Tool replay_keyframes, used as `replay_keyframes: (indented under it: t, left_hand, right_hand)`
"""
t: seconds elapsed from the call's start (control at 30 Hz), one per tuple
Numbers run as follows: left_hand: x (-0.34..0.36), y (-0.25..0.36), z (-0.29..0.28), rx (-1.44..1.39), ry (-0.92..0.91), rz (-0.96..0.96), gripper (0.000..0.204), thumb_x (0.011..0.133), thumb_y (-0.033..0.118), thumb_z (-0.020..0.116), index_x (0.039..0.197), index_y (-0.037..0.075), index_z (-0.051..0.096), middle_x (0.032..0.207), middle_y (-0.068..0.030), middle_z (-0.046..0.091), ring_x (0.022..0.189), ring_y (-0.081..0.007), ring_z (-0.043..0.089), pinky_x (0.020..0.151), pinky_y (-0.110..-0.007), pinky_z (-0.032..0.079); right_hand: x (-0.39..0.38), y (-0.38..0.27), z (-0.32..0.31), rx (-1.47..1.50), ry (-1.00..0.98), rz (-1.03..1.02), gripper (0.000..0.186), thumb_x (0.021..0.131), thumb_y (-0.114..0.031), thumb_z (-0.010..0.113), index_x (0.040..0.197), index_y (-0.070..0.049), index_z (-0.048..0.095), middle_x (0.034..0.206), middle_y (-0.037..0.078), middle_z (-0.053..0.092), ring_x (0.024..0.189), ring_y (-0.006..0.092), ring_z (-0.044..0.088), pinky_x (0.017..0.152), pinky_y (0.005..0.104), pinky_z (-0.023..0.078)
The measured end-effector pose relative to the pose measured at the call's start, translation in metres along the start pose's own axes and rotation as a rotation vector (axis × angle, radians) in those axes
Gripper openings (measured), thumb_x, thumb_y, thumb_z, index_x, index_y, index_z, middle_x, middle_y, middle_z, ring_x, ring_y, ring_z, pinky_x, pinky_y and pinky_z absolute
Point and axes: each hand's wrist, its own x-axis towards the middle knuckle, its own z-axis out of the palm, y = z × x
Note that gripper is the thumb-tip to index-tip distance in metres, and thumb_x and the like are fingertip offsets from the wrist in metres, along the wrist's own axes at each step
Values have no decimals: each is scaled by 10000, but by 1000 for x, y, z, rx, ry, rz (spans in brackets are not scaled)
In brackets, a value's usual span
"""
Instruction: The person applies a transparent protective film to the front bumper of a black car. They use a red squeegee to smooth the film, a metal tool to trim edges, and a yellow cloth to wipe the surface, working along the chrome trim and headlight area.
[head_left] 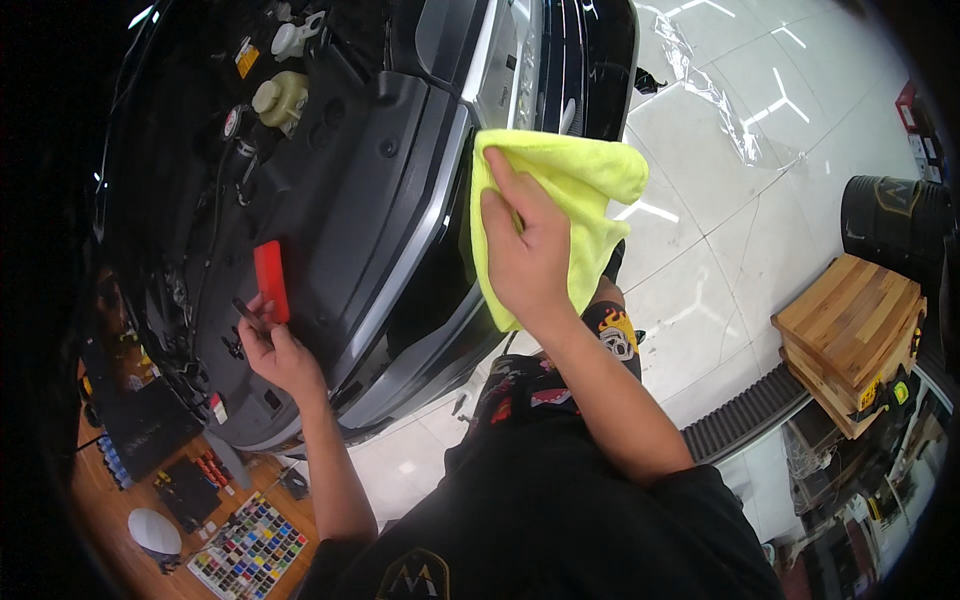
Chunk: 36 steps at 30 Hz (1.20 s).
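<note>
My right hand (528, 250) presses a yellow-green microfiber cloth (605, 170) against the front end of a dark car, its index finger stretched along the fabric. The cloth covers part of the front trim, and its right side hangs in folds. Over the black plastic cover (340, 215) of the open engine bay, my left hand (280, 358) is closed on a flat red squeegee (270, 278). A short dark stick-like tool (246, 312) also sits between its fingers; its kind I cannot make out. A silver trim strip (400, 270) runs between my two hands.
Fluid reservoirs (282, 100) stand in the engine bay. Clear plastic film (715, 95) lies on the white tiled floor. At the right are a wooden box (850, 310) and a black drum (895, 215). Colour swatches (250, 545) lie at the lower left.
</note>
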Motion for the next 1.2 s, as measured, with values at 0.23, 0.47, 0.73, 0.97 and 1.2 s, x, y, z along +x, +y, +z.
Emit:
replay_keyframes:
  t: [0.23,0.47,0.73,0.97,1.2]
  left_hand:
    - [0,1,1,26,-4,-24,356,935,-75,446,1258,-58,595,1241,-114,637,1138,-183,621,1030,-331,466]
    - [-2,3,3,-55,55,-37,349,944,-59,467,1269,-54,594,1221,-117,654,1089,-168,625,991,-314,474]
    - [-5,11,-18,113,118,108,222,1043,61,551,1214,-53,635,1073,-96,672,740,-53,527,668,-199,413]
    - [-77,161,-6,-689,-31,-423,334,1098,221,497,1306,-25,584,1163,-102,669,936,-110,622,825,-258,501]
    - [-96,132,-16,-351,-91,-238,285,1031,226,654,1195,-2,601,1104,-87,630,963,-155,617,853,-306,508]
  right_hand:
    - [14,-36,-1,95,-52,323,396,1007,-48,567,1392,12,637,790,0,587,710,47,503,663,226,425]
    - [19,-9,-43,261,-68,318,374,1009,-66,561,1360,-12,679,765,-44,553,677,39,462,625,250,413]
    - [-37,-45,-81,358,-123,585,366,985,-48,608,1351,-41,610,1215,67,652,1082,142,619,953,273,487]
    - [-82,-119,24,688,-767,86,408,1065,-94,525,1461,3,525,1226,117,651,1179,159,620,1004,322,485]
    - [-74,-99,-40,142,-1135,527,304,960,-215,729,1129,27,652,1035,132,662,816,240,662,763,363,519]
